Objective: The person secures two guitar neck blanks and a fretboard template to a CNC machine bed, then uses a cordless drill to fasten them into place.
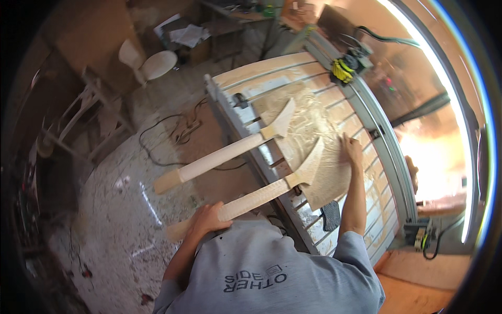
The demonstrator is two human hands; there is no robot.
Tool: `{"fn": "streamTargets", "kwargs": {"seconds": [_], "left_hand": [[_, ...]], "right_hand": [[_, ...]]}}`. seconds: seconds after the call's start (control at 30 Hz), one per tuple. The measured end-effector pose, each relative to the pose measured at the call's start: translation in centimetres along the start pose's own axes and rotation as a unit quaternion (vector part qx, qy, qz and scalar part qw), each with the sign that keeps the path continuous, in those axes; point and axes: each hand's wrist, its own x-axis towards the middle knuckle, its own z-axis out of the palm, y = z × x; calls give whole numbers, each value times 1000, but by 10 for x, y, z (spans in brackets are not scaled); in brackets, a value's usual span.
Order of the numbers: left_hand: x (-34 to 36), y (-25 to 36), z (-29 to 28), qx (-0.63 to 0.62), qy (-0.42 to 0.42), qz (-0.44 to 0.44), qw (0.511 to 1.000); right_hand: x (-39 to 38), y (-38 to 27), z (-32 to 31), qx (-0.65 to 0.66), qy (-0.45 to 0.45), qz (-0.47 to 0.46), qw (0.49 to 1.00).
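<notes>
My left hand point(209, 217) is wrapped round the lower part of a long pale carved wooden piece point(256, 199), which has a squared block and a tapering, curved end. A matching wooden piece point(219, 158) lies parallel to it, farther off. Both curved ends rest over a brownish, dusty board point(329, 183) on the machine bed, while their long shafts stick out past its left edge. At the board's right edge sits my right hand point(353, 148), fingers curled closed. What it grips, if anything, is hidden.
The slatted machine bed point(272, 67) is dusted with sawdust. A metal gantry rail point(387, 141) runs along its right, carrying a tool head point(345, 70). A dark brush-like pad point(330, 215) lies near me. Cables point(151, 144), a white chair point(157, 65) and a wooden frame point(89, 115) stand left.
</notes>
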Motion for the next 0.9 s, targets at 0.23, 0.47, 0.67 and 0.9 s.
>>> {"fn": "streamTargets", "kwargs": {"seconds": [0.23,0.47,0.67,0.9], "left_hand": [[4,4,-20,67,-28,10,997],[9,12,-14,61,-27,11,998],[15,24,-17,103,-13,18,994],[14,34,-36,87,-38,7,995]], "right_hand": [[-18,24,5,54,-1,1,999],[-8,14,-3,71,-20,7,997],[-1,20,1,88,-53,29,994],[11,23,-17,68,-115,-27,991]]}}
